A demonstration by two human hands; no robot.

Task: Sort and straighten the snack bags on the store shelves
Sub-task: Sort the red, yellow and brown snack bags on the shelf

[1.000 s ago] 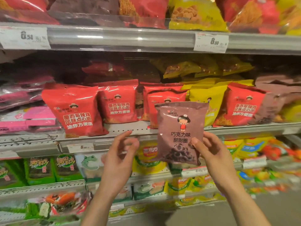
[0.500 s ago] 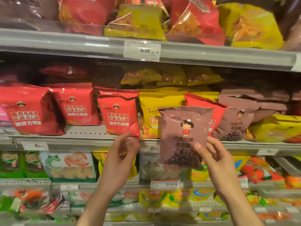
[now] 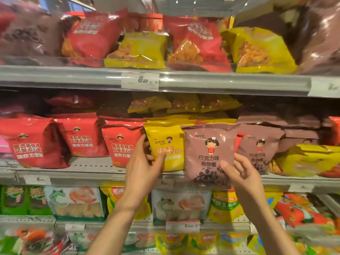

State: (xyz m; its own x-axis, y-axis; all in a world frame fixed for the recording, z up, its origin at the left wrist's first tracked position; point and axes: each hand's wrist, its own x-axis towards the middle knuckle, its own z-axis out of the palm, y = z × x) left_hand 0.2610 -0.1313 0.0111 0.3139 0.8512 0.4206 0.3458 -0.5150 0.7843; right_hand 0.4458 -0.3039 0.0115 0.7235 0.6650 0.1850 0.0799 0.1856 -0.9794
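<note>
Glossy mauve-brown plastic snack bag (image 3: 209,153), pillow-shaped with a crimped top seam, a cartoon girl and printed chocolate rings, is held upright in front of the grey metal middle shelf (image 3: 92,173), overlapping a smooth yellow foil bag (image 3: 165,144) standing just to its left. The right hand (image 3: 241,173) pinches the mauve bag's lower right corner between thumb and curled fingers. The left hand (image 3: 143,162) reaches to the yellow bag, thumb pressed on its front and fingers curled around its left edge, beside a shiny red crinkled bag (image 3: 121,140). More matching mauve bags (image 3: 261,144) stand behind on the right. Above, puffy red and yellow packets sit over a white paper price tag (image 3: 140,80) clipped to the shelf rail.
</note>
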